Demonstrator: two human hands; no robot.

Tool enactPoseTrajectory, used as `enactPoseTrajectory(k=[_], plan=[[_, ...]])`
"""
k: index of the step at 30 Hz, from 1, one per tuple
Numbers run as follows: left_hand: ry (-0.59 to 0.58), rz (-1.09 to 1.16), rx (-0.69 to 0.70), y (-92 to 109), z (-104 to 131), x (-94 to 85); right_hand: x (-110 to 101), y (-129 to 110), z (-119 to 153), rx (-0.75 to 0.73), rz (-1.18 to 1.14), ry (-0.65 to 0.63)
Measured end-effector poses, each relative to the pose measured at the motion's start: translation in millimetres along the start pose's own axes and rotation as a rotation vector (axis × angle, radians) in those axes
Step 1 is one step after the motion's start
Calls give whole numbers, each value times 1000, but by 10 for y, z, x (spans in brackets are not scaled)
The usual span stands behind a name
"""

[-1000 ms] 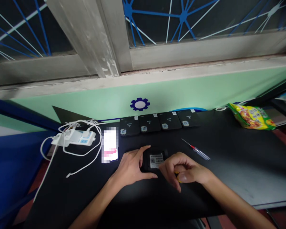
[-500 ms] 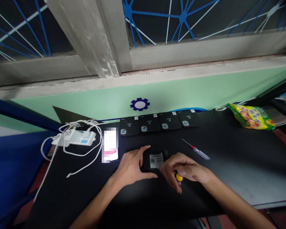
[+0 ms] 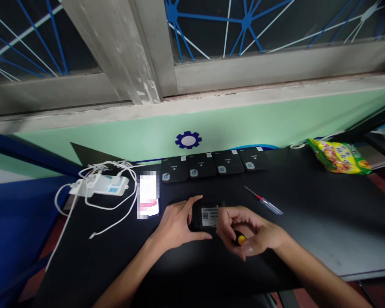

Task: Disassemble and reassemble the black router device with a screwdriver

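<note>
A small black device (image 3: 197,216) with a white printed label (image 3: 209,216) lies on the black table. My left hand (image 3: 178,223) grips its left side, thumb along the near edge and index finger at the far edge. At the device's right side, my right hand (image 3: 244,231) is closed around a black and yellow handle (image 3: 240,239); the rest of that tool is hidden by the fingers. To the right, a screwdriver (image 3: 265,202) with a clear and red handle rests on the table, touched by neither hand.
Several flat black boxes (image 3: 200,167) stand in a row along the wall. A lit phone (image 3: 148,195), a white power strip (image 3: 112,185) and loose white cables are at the left. A yellow-green snack bag (image 3: 340,158) lies at the back right.
My right hand has shifted slightly, its fingers and thumb have changed position around the yellow and black handle, and they cover more of the label's right end. My left hand has stayed in place.
</note>
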State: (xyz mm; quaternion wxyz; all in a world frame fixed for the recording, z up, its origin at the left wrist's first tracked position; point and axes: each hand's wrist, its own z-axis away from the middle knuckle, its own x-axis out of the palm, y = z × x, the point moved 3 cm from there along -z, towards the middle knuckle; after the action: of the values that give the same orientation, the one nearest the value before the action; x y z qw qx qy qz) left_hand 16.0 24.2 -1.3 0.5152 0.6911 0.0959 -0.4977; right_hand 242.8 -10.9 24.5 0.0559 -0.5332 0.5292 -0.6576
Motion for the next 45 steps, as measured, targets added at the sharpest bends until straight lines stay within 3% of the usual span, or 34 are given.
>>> enactPoseTrajectory(k=[11,25,37,45], plan=[[-17,7,-20,-1,-3,-1,3,-51,-31,-85,154,32],[-16,-3,-15,-5,-6,4,-29,6,-20,-100,69,48],[-17,1,-21,-1,3,4,-9,-80,-47,-147,355,64],[-21,-2,-23,-6,-9,4,-31,54,7,-69,152,87]])
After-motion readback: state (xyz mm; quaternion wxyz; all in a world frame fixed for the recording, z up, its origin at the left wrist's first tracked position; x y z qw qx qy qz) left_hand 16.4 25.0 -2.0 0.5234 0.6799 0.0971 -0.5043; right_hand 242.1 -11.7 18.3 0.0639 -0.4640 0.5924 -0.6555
